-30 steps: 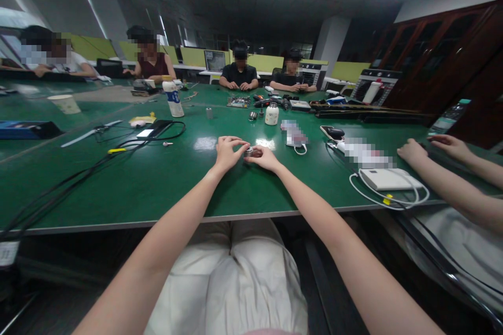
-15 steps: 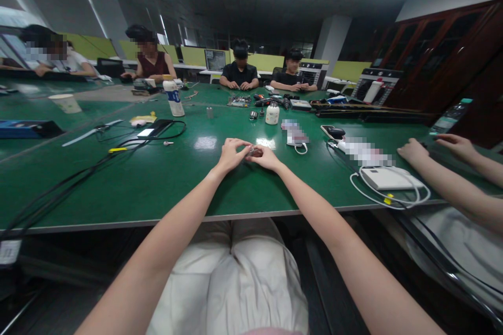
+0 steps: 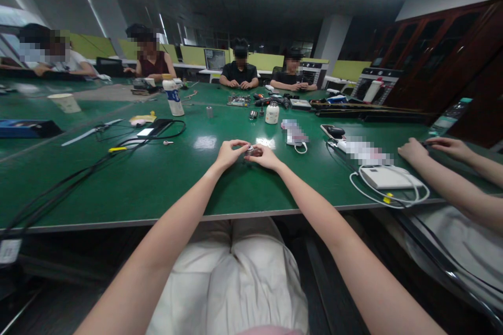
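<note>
A small silvery metal cylinder (image 3: 250, 151) stands at the green table top in front of me, partly covered by fingers. My right hand (image 3: 268, 157) is closed round its right side, thumb in front and fingers behind. From the left, my left hand (image 3: 231, 153) arches over, its thumb and forefinger pinched together at the cylinder's upper edge. Whatever those two fingertips pinch is too small to make out. Farther back stand another metal cylinder (image 3: 209, 112) and a shiny metal part (image 3: 253, 114), beside a white jar (image 3: 272, 113).
Black cables (image 3: 90, 167) run across the green table (image 3: 157, 188) at left, near a white bottle (image 3: 173, 98). To the right lie a white box (image 3: 389, 177) with a looped cable and a co-worker's hands (image 3: 414, 151). Several people sit across the table.
My left hand's fingers have drawn slightly back and closer together, so more of the metal cylinder shows. My right hand stays nearly in place.
</note>
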A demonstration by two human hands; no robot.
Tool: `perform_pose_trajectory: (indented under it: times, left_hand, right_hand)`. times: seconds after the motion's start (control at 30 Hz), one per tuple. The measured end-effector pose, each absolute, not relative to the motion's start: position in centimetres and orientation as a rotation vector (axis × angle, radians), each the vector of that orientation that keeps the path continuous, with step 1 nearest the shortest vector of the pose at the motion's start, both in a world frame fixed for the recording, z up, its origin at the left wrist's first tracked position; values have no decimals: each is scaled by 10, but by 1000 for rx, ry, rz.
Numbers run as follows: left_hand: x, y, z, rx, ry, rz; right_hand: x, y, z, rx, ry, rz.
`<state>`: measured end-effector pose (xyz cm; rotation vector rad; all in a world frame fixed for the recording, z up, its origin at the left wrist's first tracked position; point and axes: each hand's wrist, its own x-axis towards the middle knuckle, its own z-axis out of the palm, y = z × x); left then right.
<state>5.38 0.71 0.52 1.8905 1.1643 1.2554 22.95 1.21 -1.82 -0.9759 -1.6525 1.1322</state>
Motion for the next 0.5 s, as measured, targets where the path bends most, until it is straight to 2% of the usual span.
perform_pose_trajectory:
  times: [0.27,0.5]
  left_hand:
    - [54,-1,8,2154,1373,1261]
    - [58,-1,4,2141,1465,1338]
  right_hand:
    - [228,9,-16,-977,-1629,1132]
    - [228,10,-16,-983,-1633,1146]
